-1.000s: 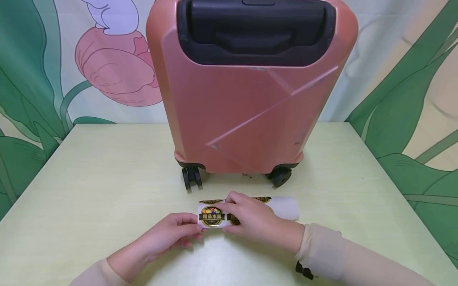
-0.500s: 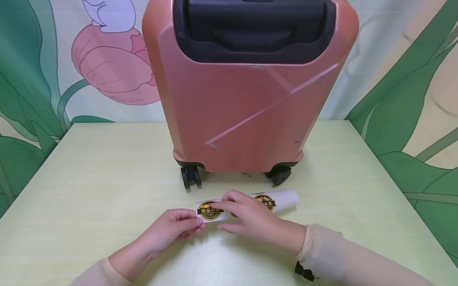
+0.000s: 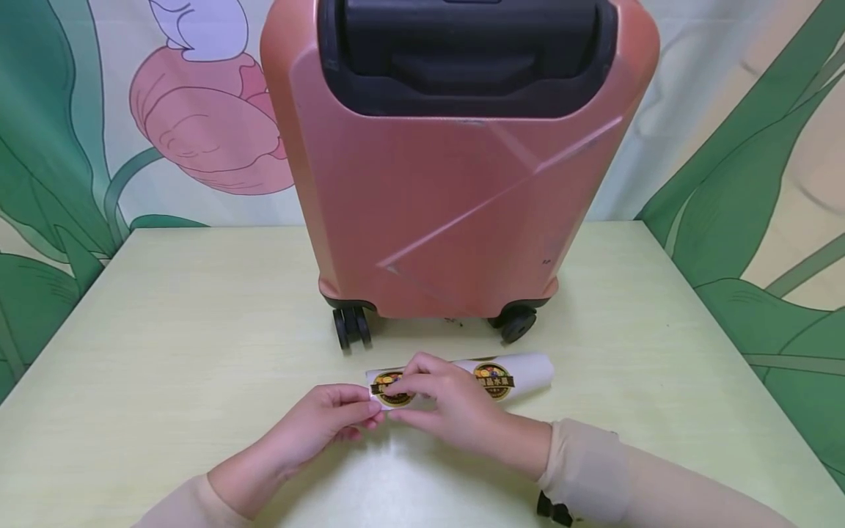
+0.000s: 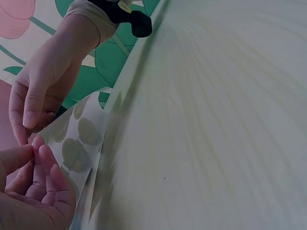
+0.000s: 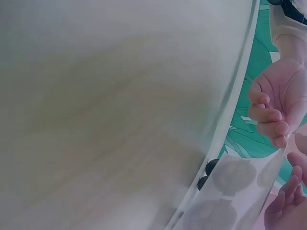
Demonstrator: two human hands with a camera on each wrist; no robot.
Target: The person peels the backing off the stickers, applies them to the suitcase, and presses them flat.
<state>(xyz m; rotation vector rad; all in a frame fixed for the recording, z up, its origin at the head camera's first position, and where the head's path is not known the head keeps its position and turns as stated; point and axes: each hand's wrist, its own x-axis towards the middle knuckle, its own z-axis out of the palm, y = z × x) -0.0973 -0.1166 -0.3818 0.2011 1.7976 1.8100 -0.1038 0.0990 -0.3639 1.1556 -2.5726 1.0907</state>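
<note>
A sheet of white paper with round black-and-gold fruit stickers [image 3: 493, 380] is curled into a loose roll in front of the suitcase. My left hand [image 3: 317, 425] pinches its near left corner between thumb and fingers; the left wrist view shows this hand [image 4: 38, 191] at the lower left. Over the sheet's printed face lies my right hand [image 3: 462, 407], index finger on the leftmost sticker [image 3: 385, 381], thumb apart from it by the near edge. In the right wrist view the sheet's underside [image 5: 216, 191] faces the camera, and the right hand's [image 5: 288, 206] fingers are loosely bent beyond it.
A pink hard-shell suitcase [image 3: 449, 205] with a black handle recess stands upright on the pale table [image 3: 198, 330]. Its black wheels [image 3: 352, 327] sit just behind the sheet. A printed curtain [image 3: 746, 205] with green leaves hangs behind the table.
The sheet's left end has lifted and turned, so its stickers show at a different angle. My right hand has shifted slightly left, its index finger and thumb now nearer the left hand.
</note>
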